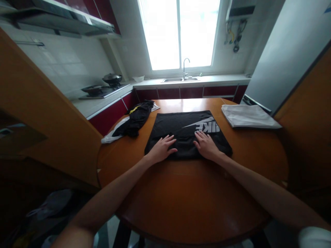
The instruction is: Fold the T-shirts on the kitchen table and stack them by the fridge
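Observation:
A black garment (178,125) with white NIKE lettering and a swoosh lies folded into a rough rectangle on the round wooden table (191,196). The print is upside down from where I look. My left hand (163,148) rests flat on the near left part of the cloth, fingers stretched out. On the near right part lies my right hand (206,144), also flat, its fingertips at the lower edge of the lettering. Neither hand grips the cloth. A fold line runs across the garment between the hands.
To the left lies a crumpled heap of black and white clothes (138,119) at the table's edge. At the right sits a folded white garment (249,115) with something dark under it. Beyond stand a counter with a sink (181,79), a stove with pans (113,79) and a fridge (287,51).

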The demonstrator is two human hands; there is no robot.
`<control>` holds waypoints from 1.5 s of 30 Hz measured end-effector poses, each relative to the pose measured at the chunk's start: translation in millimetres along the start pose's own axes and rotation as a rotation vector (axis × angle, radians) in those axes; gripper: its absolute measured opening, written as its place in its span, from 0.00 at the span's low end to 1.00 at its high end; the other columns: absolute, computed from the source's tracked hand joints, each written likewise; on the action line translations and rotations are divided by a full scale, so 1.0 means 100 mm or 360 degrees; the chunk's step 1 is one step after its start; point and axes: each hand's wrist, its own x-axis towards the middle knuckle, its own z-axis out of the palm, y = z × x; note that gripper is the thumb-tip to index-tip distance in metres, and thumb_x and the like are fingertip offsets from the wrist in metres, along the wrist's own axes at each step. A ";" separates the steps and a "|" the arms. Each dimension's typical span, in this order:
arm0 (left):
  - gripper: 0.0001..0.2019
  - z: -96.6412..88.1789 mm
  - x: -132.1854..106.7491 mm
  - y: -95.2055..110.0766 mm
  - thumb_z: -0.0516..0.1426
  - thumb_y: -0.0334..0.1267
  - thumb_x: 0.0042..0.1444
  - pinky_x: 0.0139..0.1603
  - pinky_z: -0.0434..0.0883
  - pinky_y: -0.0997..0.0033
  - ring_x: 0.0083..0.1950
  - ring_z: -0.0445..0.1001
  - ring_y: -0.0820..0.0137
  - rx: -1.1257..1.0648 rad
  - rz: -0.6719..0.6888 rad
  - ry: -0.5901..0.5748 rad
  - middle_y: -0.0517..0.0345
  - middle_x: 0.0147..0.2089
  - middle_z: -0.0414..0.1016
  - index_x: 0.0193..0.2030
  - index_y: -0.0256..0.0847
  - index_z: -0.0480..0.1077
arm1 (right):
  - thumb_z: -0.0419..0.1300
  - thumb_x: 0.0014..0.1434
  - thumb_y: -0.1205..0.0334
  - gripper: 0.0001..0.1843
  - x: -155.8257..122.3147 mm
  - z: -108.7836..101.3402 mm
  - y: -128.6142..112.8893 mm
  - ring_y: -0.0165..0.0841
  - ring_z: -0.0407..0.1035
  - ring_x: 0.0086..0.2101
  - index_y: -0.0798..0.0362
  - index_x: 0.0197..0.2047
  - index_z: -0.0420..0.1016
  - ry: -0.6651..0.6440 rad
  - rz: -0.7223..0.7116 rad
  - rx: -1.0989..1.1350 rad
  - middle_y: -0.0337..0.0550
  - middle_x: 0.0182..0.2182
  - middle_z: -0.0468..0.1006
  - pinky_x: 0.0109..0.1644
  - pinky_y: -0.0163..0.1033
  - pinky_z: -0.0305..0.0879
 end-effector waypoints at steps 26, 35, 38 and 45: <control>0.32 0.14 -0.03 0.37 0.46 0.58 0.70 0.75 0.48 0.45 0.78 0.46 0.56 0.0107 0.0106 -0.0118 0.53 0.78 0.49 0.76 0.49 0.53 | 0.44 0.71 0.50 0.35 -0.13 0.04 -0.35 0.43 0.41 0.72 0.60 0.74 0.54 -0.0172 -0.0028 0.0016 0.55 0.74 0.48 0.73 0.57 0.40; 0.29 0.04 0.01 -0.14 0.47 0.56 0.69 0.71 0.50 0.37 0.76 0.50 0.46 0.0183 -0.0420 0.0037 0.44 0.75 0.55 0.71 0.45 0.62 | 0.43 0.71 0.51 0.36 0.02 0.04 0.17 0.48 0.41 0.72 0.66 0.73 0.54 -0.0189 0.0369 -0.0129 0.62 0.73 0.49 0.72 0.62 0.39; 0.32 0.07 0.01 -0.24 0.45 0.59 0.69 0.71 0.48 0.35 0.77 0.46 0.46 0.0168 -0.0461 -0.0049 0.43 0.77 0.50 0.73 0.45 0.59 | 0.42 0.71 0.48 0.37 0.03 0.05 0.20 0.47 0.40 0.72 0.66 0.73 0.54 -0.0224 0.0397 -0.0131 0.61 0.73 0.48 0.72 0.61 0.38; 0.32 0.05 0.07 -0.25 0.46 0.59 0.69 0.71 0.48 0.35 0.77 0.46 0.46 0.0121 -0.0478 -0.0054 0.42 0.77 0.48 0.73 0.43 0.59 | 0.42 0.72 0.48 0.36 0.07 0.01 0.22 0.47 0.42 0.72 0.64 0.73 0.54 -0.0227 0.0380 -0.0082 0.61 0.73 0.49 0.71 0.61 0.40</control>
